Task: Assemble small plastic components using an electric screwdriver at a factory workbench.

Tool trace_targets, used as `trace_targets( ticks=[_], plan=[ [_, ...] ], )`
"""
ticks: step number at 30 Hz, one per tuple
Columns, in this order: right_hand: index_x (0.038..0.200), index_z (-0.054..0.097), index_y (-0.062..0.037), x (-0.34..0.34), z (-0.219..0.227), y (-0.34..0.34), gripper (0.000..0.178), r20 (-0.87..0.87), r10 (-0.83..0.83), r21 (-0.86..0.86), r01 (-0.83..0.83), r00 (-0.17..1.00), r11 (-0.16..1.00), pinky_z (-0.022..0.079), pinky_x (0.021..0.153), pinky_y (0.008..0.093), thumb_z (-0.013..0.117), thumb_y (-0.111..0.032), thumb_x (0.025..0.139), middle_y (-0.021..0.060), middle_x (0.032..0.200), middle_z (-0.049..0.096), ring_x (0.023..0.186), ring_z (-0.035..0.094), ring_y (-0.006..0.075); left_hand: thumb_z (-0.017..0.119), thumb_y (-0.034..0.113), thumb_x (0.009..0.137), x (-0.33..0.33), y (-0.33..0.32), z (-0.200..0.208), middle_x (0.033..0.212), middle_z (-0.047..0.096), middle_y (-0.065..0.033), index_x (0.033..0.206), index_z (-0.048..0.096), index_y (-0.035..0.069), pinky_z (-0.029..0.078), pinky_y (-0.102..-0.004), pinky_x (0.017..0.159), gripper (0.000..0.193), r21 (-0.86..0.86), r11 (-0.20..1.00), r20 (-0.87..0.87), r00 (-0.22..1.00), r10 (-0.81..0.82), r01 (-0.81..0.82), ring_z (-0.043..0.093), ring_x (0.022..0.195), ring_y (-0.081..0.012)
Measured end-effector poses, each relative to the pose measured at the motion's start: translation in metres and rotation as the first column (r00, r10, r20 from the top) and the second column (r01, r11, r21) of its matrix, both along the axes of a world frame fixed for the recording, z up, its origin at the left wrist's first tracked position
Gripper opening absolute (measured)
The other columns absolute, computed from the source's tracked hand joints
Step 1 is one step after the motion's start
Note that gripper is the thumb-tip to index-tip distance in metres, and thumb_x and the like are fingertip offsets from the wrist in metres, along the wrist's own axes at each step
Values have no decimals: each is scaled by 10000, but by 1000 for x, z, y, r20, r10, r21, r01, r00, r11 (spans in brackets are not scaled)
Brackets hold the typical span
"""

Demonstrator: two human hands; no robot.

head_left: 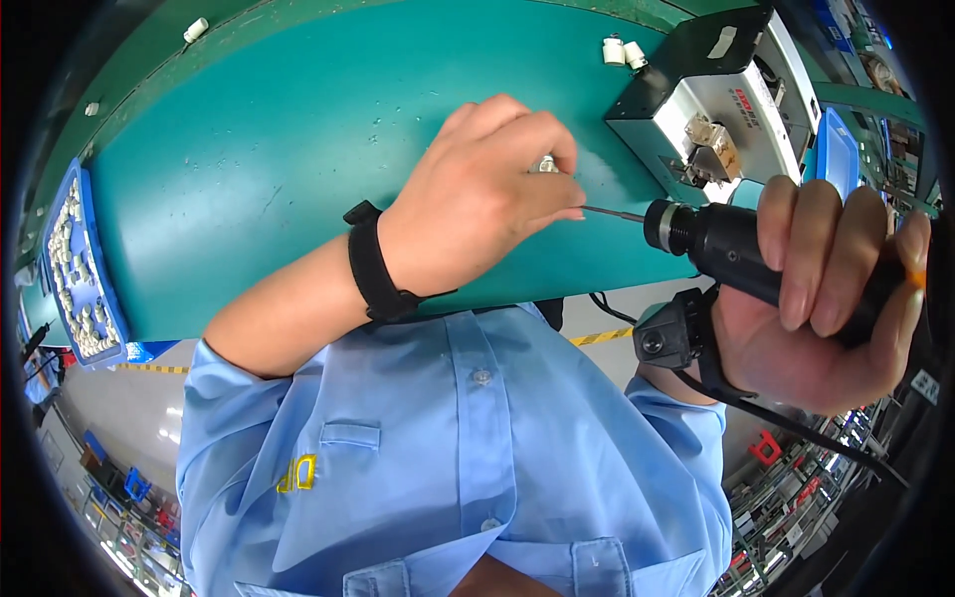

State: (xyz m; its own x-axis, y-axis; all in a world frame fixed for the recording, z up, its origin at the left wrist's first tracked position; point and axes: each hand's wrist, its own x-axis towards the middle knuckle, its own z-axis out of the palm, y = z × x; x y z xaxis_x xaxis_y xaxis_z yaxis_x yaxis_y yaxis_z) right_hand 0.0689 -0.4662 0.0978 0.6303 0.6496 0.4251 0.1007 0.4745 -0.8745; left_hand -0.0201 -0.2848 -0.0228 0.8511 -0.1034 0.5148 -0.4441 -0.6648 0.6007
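Observation:
My right hand [826, 289] is wrapped round a black electric screwdriver [731, 244], held nearly level at the right. Its thin bit [612, 212] points left, and the tip ends at the fingertips of my left hand [487, 189]. That hand is closed, thumb and fingers pinching a small whitish, shiny part [545, 164] above the green table mat. Most of the part is hidden by the fingers, so I cannot tell its kind or whether the bit touches it. A black strap [376, 264] circles my left wrist.
A black and white box-shaped machine [686, 109] stands at the back right. Two small white cylindrical parts [614, 51] are beside it; another white part [196, 30] lies far left. A blue tray [95, 269] of several small white parts sits at the left edge. A cable [796, 428] trails lower right.

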Motion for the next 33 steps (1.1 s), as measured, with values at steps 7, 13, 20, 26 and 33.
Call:
trace_targets(
  ticks=[7, 13, 20, 26, 33],
  plan=[
    [1074, 508, -90, -12, 9, 2, 238, 116, -8, -1, 8, 993, 1000, 338, 633, 250, 550, -268, 922, -23, 676, 507, 606, 501, 81, 849, 64, 653, 1, 2, -7, 854, 601, 15, 763, 706, 114, 435, -284, 707, 187, -539, 842, -293, 941, -166, -20, 559, 803, -147],
    [1062, 499, -112, -16, 7, 8, 255, 91, -23, 97, 14, 996, 995, 342, 627, 247, 608, -269, 894, -21, 682, 518, 611, 509, 83, 857, 83, 665, 3, 8, -5, 830, 603, 18, 749, 708, 108, 426, -262, 684, 172, -646, 759, -416, 870, -263, -80, 557, 801, -106],
    [1083, 502, -109, -11, 10, 4, 264, 134, 20, 33, -24, 991, 999, 338, 630, 249, 598, -273, 900, -18, 693, 514, 617, 503, 86, 870, 154, 662, 5, 7, -10, 803, 614, 28, 743, 732, 123, 399, -254, 645, 163, -718, 692, -376, 878, -296, -74, 543, 771, -109],
    [1140, 500, -83, -18, 7, 16, 278, 103, -68, 15, 67, 992, 998, 339, 639, 260, 483, -288, 954, -7, 675, 478, 594, 464, 95, 868, 176, 654, 11, 4, -18, 820, 631, 19, 802, 730, 111, 437, -297, 741, 213, -646, 763, -300, 916, -267, 11, 568, 812, -154],
    [1157, 483, -37, -2, -30, 29, 280, 160, -107, -9, 110, 981, 994, 345, 576, 299, 370, -221, 979, 5, 643, 420, 539, 407, 114, 827, 159, 661, 21, 6, -29, 852, 659, -23, 903, 716, 87, 456, -372, 842, 276, -231, 972, -220, 975, -19, -34, 579, 866, -240]
  ],
)
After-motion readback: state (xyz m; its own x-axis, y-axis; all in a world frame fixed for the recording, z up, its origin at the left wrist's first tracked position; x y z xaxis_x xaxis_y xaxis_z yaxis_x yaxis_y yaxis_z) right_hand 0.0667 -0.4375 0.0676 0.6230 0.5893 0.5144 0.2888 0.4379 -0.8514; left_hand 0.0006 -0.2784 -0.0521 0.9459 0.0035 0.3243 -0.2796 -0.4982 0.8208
